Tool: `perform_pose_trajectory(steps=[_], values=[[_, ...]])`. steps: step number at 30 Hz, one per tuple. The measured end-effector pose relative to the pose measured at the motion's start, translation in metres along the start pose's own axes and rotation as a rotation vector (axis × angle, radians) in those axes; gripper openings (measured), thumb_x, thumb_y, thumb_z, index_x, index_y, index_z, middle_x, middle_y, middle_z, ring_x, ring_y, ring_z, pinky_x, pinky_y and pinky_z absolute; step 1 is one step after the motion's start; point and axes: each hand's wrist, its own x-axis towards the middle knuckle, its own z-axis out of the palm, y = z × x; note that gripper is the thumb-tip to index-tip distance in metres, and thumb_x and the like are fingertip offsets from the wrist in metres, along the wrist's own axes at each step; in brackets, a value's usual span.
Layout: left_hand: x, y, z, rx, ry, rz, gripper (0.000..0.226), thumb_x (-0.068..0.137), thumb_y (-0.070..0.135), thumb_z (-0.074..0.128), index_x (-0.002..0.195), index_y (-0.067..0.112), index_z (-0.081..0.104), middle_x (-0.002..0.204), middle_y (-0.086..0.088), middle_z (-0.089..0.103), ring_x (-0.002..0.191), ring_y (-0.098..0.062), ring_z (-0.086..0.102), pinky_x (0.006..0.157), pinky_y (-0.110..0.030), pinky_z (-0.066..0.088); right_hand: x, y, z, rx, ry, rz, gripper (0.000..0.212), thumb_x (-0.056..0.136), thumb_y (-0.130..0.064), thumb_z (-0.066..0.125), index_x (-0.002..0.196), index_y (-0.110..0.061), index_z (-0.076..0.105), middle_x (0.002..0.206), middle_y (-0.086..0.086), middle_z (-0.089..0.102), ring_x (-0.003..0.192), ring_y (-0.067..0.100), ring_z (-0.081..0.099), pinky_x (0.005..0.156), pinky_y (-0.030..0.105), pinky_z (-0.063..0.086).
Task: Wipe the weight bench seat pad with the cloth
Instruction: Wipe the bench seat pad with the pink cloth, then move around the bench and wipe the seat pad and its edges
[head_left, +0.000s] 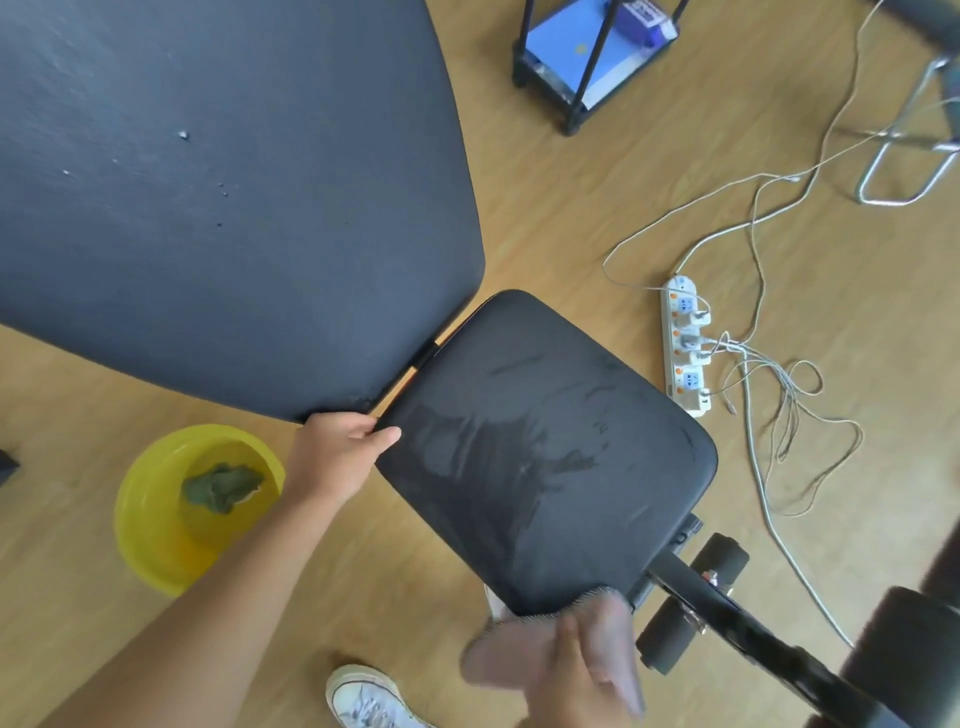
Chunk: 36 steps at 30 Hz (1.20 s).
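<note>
Nearest the lens, a pinkish cloth (545, 649) is gripped in the blurred right hand (576, 680) at the near edge of the seat pad (545, 452), whose black surface is streaked with wet marks. Beyond it, the pad's far-left corner is clasped by the left hand (337, 457), fingers curled. Left of that hand, a green rag (221, 486) is seen in a yellow basin (156, 525).
</note>
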Motion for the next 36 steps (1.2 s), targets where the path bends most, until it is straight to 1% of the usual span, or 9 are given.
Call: perform_pose_trajectory(steps=[2, 6, 10, 14, 17, 22, 26, 31, 36], values=[[-0.009, 0.001, 0.007, 0.010, 0.049, -0.005, 0.030, 0.085, 0.035, 0.075, 0.099, 0.008, 0.078, 0.099, -0.006, 0.077, 0.098, -0.027, 0.069, 0.088, -0.039, 0.051, 0.014, 0.008, -0.018, -0.028, 0.108, -0.200, 0.021, 0.100, -0.003, 0.048, 0.116, 0.001, 0.061, 0.114, 0.009, 0.069, 0.102, 0.019, 0.055, 0.095, 0.025, 0.042], [-0.031, 0.002, 0.020, -0.057, 0.155, 0.010, 0.048, 0.088, 0.029, 0.074, 0.131, 0.008, 0.068, 0.132, -0.010, 0.071, 0.121, -0.028, 0.066, 0.099, -0.038, 0.051, 0.035, 0.005, -0.032, -0.411, 0.616, -0.939, 0.026, 0.086, 0.015, 0.051, 0.100, 0.000, 0.067, 0.092, 0.003, 0.051, 0.095, 0.041, 0.055, 0.078, 0.037, 0.042], [-0.040, -0.008, 0.021, -0.177, 0.162, 0.028, 0.050, 0.087, 0.021, 0.077, 0.134, 0.010, 0.066, 0.133, -0.007, 0.070, 0.119, -0.025, 0.068, 0.096, -0.033, 0.054, 0.062, 0.031, 0.025, -0.828, 0.269, -1.352, 0.042, 0.081, 0.026, 0.058, 0.114, 0.004, 0.073, 0.123, 0.016, 0.065, 0.118, 0.032, 0.057, 0.099, 0.044, 0.052], [-0.050, -0.032, 0.007, -0.259, 0.113, 0.045, 0.046, 0.084, 0.016, 0.076, 0.129, 0.014, 0.069, 0.126, -0.001, 0.074, 0.106, -0.013, 0.072, 0.088, -0.016, 0.051, 0.062, 0.081, 0.010, -1.264, -0.095, -1.639, 0.040, 0.104, -0.002, 0.035, 0.125, 0.006, 0.069, 0.136, 0.018, 0.064, 0.130, 0.031, 0.059, 0.105, 0.038, 0.050], [-0.077, -0.064, -0.020, -0.302, 0.099, 0.056, 0.038, 0.086, 0.018, 0.074, 0.124, 0.020, 0.071, 0.114, 0.006, 0.075, 0.096, -0.001, 0.070, 0.070, -0.002, 0.047, 0.020, 0.076, 0.004, -1.177, -0.305, -1.423, 0.048, 0.089, -0.011, 0.038, 0.122, -0.010, 0.074, 0.127, -0.001, 0.069, 0.119, 0.014, 0.063, 0.098, 0.017, 0.049], [-0.148, -0.156, -0.086, -0.432, 0.113, -0.034, 0.039, 0.082, 0.024, 0.080, 0.120, 0.029, 0.070, 0.114, 0.008, 0.075, 0.102, -0.005, 0.073, 0.087, -0.031, 0.060, -0.063, 0.093, 0.068, -0.900, -0.492, -1.113, 0.042, 0.094, -0.004, 0.054, 0.084, -0.036, 0.078, 0.083, -0.017, 0.067, 0.079, -0.001, 0.060, 0.075, 0.018, 0.048], [-0.208, -0.240, -0.138, -0.462, 0.182, -0.117, 0.039, 0.080, 0.017, 0.083, 0.115, 0.030, 0.072, 0.104, 0.006, 0.077, 0.093, -0.001, 0.073, 0.086, -0.027, 0.060, -0.110, 0.144, 0.149, -0.960, -0.550, -1.200, 0.066, 0.079, 0.025, 0.051, 0.108, -0.026, 0.081, 0.100, -0.007, 0.074, 0.096, 0.005, 0.066, 0.081, 0.017, 0.053], [-0.268, -0.335, -0.186, -0.465, 0.290, -0.166, 0.037, 0.080, 0.014, 0.083, 0.100, 0.041, 0.068, 0.103, 0.007, 0.075, 0.087, -0.007, 0.073, 0.079, -0.017, 0.058, -0.179, 0.247, 0.237, -1.008, -0.748, -1.145, 0.037, 0.077, -0.010, 0.049, 0.093, -0.031, 0.074, 0.102, -0.005, 0.063, 0.087, -0.020, 0.057, 0.075, 0.000, 0.042], [-0.328, -0.425, -0.212, -0.355, 0.307, -0.238, 0.018, 0.080, 0.025, 0.077, 0.089, 0.036, 0.067, 0.087, 0.017, 0.068, 0.074, 0.000, 0.070, 0.066, -0.011, 0.046, -0.197, 0.365, 0.268, -1.169, -0.925, -1.186, 0.013, 0.097, -0.016, 0.067, 0.096, -0.015, 0.081, 0.110, 0.002, 0.064, 0.090, -0.003, 0.061, 0.077, 0.001, 0.041]])
